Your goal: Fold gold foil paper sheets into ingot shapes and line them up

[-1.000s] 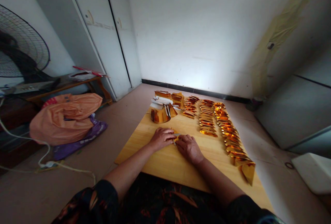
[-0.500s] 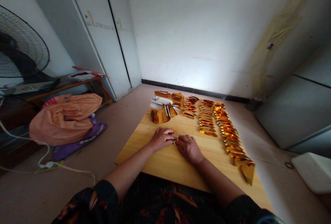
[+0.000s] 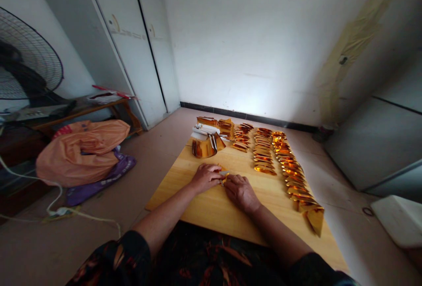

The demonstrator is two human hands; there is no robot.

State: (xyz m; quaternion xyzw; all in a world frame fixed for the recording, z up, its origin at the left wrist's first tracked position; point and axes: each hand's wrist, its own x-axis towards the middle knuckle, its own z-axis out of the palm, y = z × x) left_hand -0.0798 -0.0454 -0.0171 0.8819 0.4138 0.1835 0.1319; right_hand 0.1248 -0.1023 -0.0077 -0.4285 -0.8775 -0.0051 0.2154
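Observation:
Both hands meet over a small piece of gold and white paper (image 3: 224, 174) at the middle of the wooden board (image 3: 211, 209). My left hand (image 3: 206, 177) has its fingers closed on the paper's left side. From the right, my right hand (image 3: 241, 190) pinches the same paper, fingertips close to the left ones. The fingers hide much of the paper. Beyond the hands stands a curved stack of gold sheets (image 3: 203, 148). Rows of folded gold pieces (image 3: 263, 150) lie to the right, the longest row (image 3: 292, 167) running along the board's right side.
White paper (image 3: 207, 129) and more gold stacks (image 3: 226, 126) lie at the board's far edge. Leftward are an orange bag (image 3: 82, 149), a purple bag (image 3: 99, 185), a cable (image 3: 95, 219) and a fan (image 3: 29, 57). A white box (image 3: 398, 220) is at right.
Both hands stay nearly in place on the paper, with only slight finger movement. A little more of its white side shows between them.

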